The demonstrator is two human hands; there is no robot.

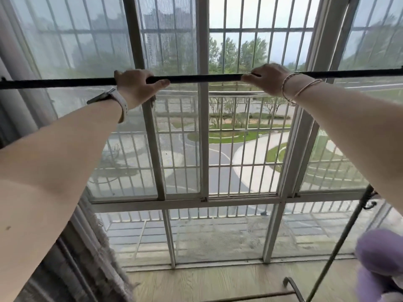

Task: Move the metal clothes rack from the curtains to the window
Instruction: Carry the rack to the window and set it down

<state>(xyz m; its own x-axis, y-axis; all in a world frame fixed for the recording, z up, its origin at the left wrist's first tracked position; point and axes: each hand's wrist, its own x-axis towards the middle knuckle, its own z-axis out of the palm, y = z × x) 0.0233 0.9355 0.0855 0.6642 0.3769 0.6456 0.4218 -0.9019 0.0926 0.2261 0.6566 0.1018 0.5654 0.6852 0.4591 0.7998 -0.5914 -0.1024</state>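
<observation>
The metal clothes rack's dark top bar [202,78] runs level across the whole view at chest height, right in front of the window [204,127]. My left hand [136,87] grips the bar left of centre, a watch on its wrist. My right hand [267,78] grips it right of centre, bracelets on its wrist. The rack's right upright [340,240] slants down at the lower right to a curved foot [293,286] on the floor. The curtains [72,247] hang at the left edge, beside the left end of the bar.
The window has white frames and outer security bars, with a mesh screen on the left panes. A wooden floor [218,282] lies below the sill. A blurred purple object [379,258] sits at the lower right, close to the rack's upright.
</observation>
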